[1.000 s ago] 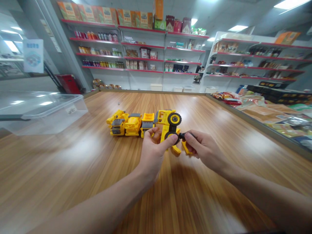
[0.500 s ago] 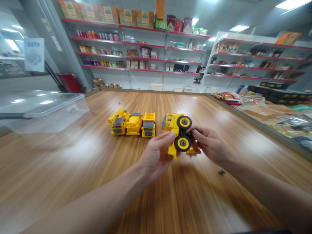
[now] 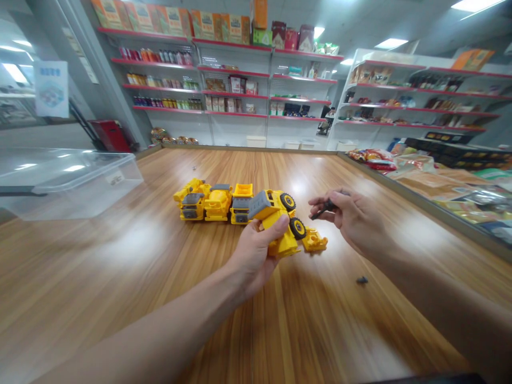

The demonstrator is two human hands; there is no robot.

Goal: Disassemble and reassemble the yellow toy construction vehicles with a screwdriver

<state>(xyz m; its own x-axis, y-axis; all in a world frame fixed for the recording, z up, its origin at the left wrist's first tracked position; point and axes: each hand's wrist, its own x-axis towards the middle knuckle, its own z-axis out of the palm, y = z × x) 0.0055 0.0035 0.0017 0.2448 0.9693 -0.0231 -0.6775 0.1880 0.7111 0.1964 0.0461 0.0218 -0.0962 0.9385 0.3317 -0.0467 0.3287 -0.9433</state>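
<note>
My left hand (image 3: 258,250) grips a yellow toy truck (image 3: 276,234) with a grey front and black-tyred wheels, tilted so two wheels face right. In my right hand (image 3: 352,218) is a small black screwdriver (image 3: 328,206), partly covered by the fingers, its thin tip pointing down and left. The tip is apart from the truck. On the table behind the truck's lower right lies a yellow toy part (image 3: 314,241). A small dark grey piece (image 3: 362,280) rests below my right hand.
Left of the held truck stand a yellow toy dump truck (image 3: 242,200), a mixer truck (image 3: 217,202) and another yellow vehicle (image 3: 192,202) in a row. A clear plastic bin (image 3: 92,186) sits at the left. Packaged goods (image 3: 428,181) lie beyond the table's right edge; shelves (image 3: 236,96) rise behind.
My right hand has drawn away from the truck to the right and up, bringing the screwdriver into view. My left hand has turned the truck and shifted it slightly left.
</note>
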